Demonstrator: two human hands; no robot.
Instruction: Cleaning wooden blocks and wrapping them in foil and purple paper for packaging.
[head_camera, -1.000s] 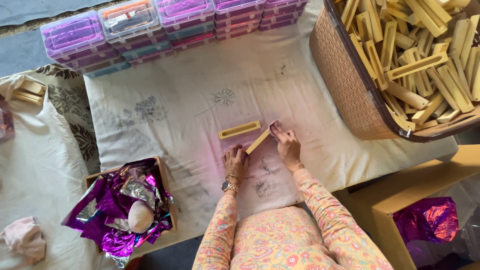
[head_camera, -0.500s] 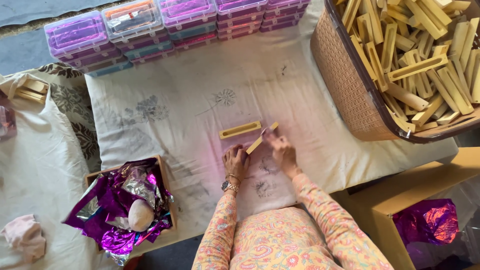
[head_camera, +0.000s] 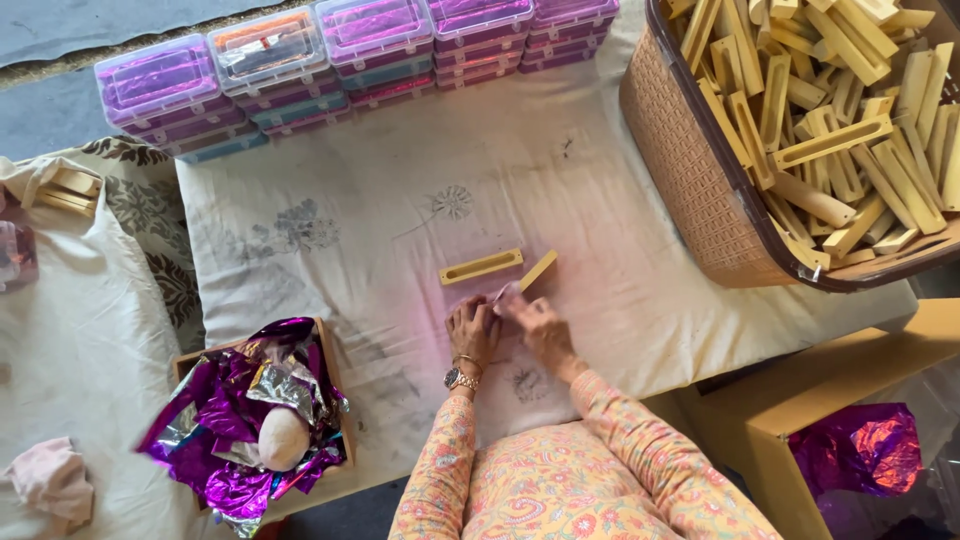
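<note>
Both hands meet over the cloth-covered surface (head_camera: 330, 250): left hand (head_camera: 472, 328) and right hand (head_camera: 535, 325) have fingers pinched together on a small foil piece (head_camera: 503, 293) at a wooden stick (head_camera: 537, 271). 1 slotted wooden piece (head_camera: 481, 267) lies just beyond the fingertips, unwrapped; the basket (head_camera: 680, 160) well right of them holds many more.

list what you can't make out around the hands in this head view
- Small item pinched between left hand and right hand: too small, covered by fingers.
- Near end of the wooden piece by the hands: hidden behind them.
- Slotted wooden strip: slot depth unreadable from above.
- Basket of wooden pieces: cut off by the top and right edges.
- Round pale object in the foil box: half buried in purple foil.
</note>
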